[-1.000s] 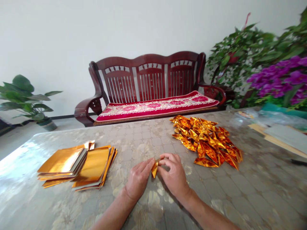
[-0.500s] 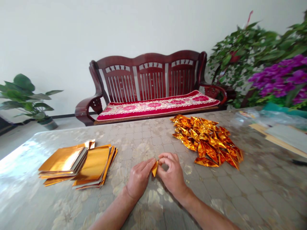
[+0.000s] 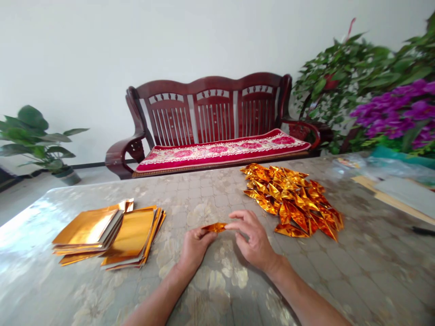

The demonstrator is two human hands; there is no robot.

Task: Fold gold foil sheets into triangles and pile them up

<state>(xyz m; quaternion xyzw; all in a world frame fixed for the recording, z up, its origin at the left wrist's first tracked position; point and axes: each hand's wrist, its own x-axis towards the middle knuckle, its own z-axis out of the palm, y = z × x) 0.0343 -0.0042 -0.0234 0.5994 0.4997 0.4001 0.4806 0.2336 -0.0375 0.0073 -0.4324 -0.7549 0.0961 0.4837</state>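
Between thumb and fingers, my left hand pinches one end of a folded gold foil paper piece, long and pointed like a small boat. My right hand is at the other end, its fingers apart and a fingertip at or very near the tip. To the right lies a heap of similar folded gold foil pieces. On the left, two stacks of flat gold foil paper sheets rest side by side on the patterned table cover.
Beyond the table stands a dark red wooden bench with a floral red cushion. Plastic wrap and grey and tan sheets lie at the right, near a black object. Purple flowers rise behind them.
The foil piece has turned from upright to lying lengthwise between the hands. My right hand has opened its pinch and drawn slightly right; the left still holds the piece.
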